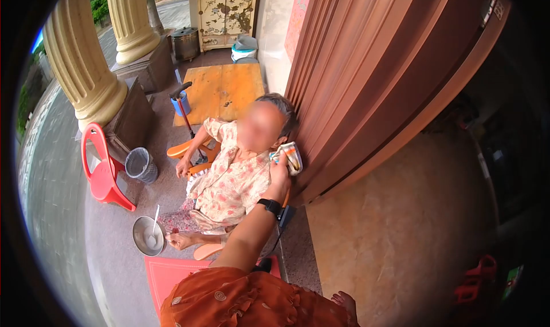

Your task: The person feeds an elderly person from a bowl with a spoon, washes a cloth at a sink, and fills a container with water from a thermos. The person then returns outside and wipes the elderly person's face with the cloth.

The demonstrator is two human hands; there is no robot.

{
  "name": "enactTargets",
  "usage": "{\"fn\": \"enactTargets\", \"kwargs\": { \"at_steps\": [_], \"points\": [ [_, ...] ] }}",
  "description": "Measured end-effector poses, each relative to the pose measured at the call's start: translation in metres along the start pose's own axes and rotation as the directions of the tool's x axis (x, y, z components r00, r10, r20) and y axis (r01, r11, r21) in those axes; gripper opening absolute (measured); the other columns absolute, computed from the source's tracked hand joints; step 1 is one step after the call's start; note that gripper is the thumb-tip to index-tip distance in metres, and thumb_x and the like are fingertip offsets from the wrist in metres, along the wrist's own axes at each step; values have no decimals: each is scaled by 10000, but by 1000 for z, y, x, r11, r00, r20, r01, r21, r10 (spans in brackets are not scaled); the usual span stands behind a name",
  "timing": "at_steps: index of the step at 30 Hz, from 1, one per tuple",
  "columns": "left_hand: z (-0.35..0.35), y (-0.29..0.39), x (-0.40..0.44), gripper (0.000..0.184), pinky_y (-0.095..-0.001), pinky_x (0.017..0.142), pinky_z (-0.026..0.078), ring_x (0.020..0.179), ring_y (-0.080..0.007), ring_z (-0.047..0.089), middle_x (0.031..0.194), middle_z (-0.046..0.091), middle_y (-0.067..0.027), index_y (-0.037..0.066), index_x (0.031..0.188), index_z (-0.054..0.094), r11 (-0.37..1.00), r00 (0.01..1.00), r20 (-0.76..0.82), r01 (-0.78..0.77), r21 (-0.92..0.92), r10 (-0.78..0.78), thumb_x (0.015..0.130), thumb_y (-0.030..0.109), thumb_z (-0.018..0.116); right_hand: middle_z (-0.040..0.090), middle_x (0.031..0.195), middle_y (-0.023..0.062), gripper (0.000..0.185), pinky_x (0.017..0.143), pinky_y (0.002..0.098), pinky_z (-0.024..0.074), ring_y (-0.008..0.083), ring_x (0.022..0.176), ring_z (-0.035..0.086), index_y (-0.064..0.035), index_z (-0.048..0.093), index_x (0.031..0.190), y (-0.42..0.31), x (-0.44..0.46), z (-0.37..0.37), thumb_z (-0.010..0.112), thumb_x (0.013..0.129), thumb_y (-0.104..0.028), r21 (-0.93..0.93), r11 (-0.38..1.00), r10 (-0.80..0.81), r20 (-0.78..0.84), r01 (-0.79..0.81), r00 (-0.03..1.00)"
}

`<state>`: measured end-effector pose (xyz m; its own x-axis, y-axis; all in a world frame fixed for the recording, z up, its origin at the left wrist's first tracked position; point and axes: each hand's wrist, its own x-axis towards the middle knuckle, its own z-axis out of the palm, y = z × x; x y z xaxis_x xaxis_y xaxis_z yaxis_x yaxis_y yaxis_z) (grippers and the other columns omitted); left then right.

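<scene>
My left hand (279, 169), with a black watch on the wrist, is stretched forward and closed around a folded striped cloth (293, 157). The cloth is beside the ear and jaw of a seated person (229, 181) in a flowered shirt; I cannot tell whether it touches the skin. Low at the right, my right hand (345, 302) hangs beside my orange top, partly cut from view, its visible fingers apart and holding nothing I can see. A metal bowl (136, 239) with a white spoon (155, 219) is near the person's hand (180, 241).
A brown door frame (349, 86) rises close on the right. Behind the person stand a wooden table (220, 86) and a cane (184, 112). To the left are a red chair (106, 178), a wastebasket (141, 165) and columns (86, 58). A red mat (166, 275) lies below.
</scene>
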<state>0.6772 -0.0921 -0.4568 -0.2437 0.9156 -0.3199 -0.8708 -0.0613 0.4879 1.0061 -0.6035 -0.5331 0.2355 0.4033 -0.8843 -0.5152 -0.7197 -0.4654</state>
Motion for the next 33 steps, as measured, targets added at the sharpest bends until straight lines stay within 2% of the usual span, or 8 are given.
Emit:
{"fn": "enactTargets", "kwargs": {
  "at_steps": [5,13,18,22,27,31,32,33],
  "points": [
    [-1,-11,53,433,-445,780,540,929,-215,597,1006,569,-69,97,1197,458,999,996,-80,-32,5,32,919,382,628,466,1349,228,622,978,423,456,315,1170,531,-4,328,1410,42,45,-68,599,915,-265,73,997,4,-60,0,998],
    [17,20,3,328,-365,873,488,976,-246,601,1075,626,-87,49,1131,548,924,955,227,-97,-371,192,811,3,599,526,1210,180,496,859,374,473,263,1026,563,-16,404,1302,2,12,-22,603,914,-253,3,999,47,-107,-47,993],
    [10,45,-11,253,-398,672,519,918,-225,654,1049,662,-61,125,1152,564,909,989,126,-14,-417,74,926,240,568,564,1123,150,419,785,344,484,231,936,582,-23,452,1234,-20,19,-2,605,913,-246,-65,997,29,-69,-33,997],
    [14,38,-15,173,-390,753,545,846,-216,664,956,679,-68,76,1057,596,954,991,134,61,-293,-22,931,192,569,594,1054,125,359,726,319,493,205,863,598,-29,490,1180,-42,33,16,607,913,-240,-204,979,14,22,-9,1000],
    [2,57,-145,150,-315,719,533,810,-151,654,893,684,-48,79,955,615,949,915,286,229,214,-286,909,220,640,631,967,95,288,651,289,504,173,773,618,-37,538,1112,-88,55,98,609,912,-232,-475,859,-43,309,193,950],
    [-2,125,-231,234,-258,707,493,778,-120,626,837,664,-7,50,944,631,802,799,461,44,596,-387,845,231,742,645,957,80,272,638,277,516,152,763,626,1,555,1103,-137,65,236,637,868,-111,-691,551,30,576,467,817],
    [3,157,-247,279,-261,748,479,826,-123,611,894,654,-18,36,941,640,693,793,388,58,719,-470,802,233,781,643,1001,85,314,685,285,521,153,820,624,7,555,1123,-146,25,294,659,846,-97,-402,847,181,834,348,522],
    [-6,172,-254,269,-274,802,474,902,-125,599,975,647,-49,27,934,640,514,800,541,-360,778,-259,755,163,787,640,1045,90,358,732,292,527,154,876,622,13,554,1144,-153,-24,347,681,824,-83,-140,990,135,980,19,145]
  ]
}}
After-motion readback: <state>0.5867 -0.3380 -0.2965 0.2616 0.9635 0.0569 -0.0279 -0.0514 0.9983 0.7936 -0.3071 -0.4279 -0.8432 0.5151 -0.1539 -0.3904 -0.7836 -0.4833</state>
